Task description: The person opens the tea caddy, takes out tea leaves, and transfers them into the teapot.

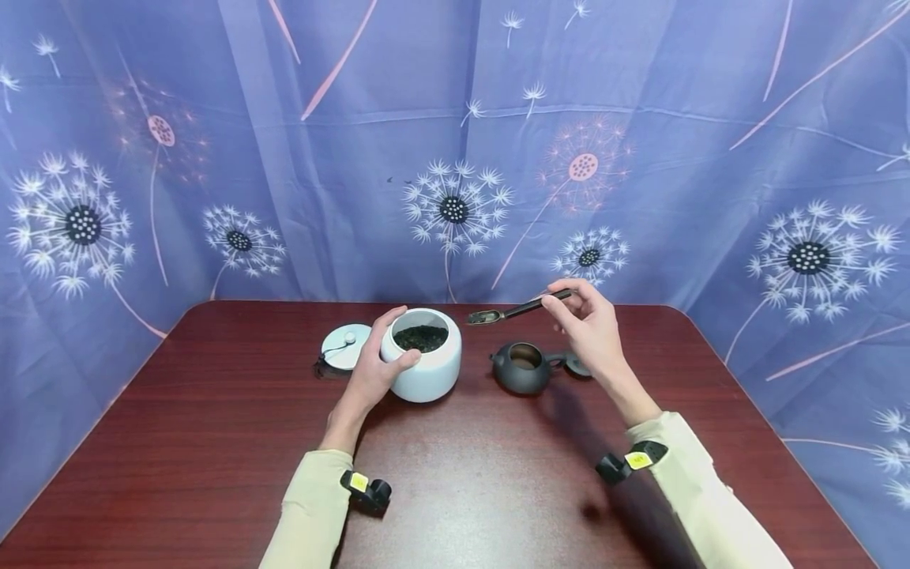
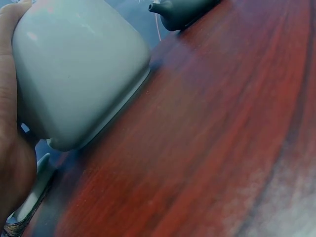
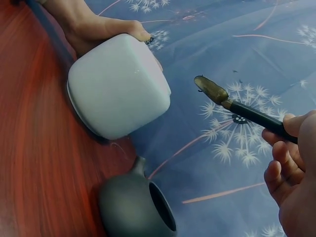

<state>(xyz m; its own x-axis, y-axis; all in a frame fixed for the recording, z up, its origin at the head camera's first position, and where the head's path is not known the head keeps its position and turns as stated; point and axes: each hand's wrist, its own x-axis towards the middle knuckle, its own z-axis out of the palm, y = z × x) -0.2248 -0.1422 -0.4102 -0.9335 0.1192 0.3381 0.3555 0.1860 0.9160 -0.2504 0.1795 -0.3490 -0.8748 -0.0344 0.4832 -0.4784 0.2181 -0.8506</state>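
Observation:
A white jar (image 1: 426, 375) holds dark green tea leaves (image 1: 423, 338), its mouth uncovered. My left hand (image 1: 377, 359) grips the jar from its left side, the thumb at the front near the rim. Between thumb and fingers, my right hand (image 1: 590, 328) pinches the dark handle of a tea scoop (image 1: 486, 317). The scoop's bowl points left, raised in the air just right of the jar's mouth, and a few dark bits show on it. Below the scoop stands a dark teapot (image 1: 521, 378), uncovered, with its spout towards the jar. In the right wrist view the scoop (image 3: 212, 90) is apart from the jar.
The jar's white lid (image 1: 341, 352), with a knob and dark cord, lies left of the jar. Behind the teapot's handle, at its right, is the dark teapot lid (image 1: 577, 366). A patterned blue curtain (image 1: 355, 197) rises behind the reddish-brown table (image 1: 441, 490).

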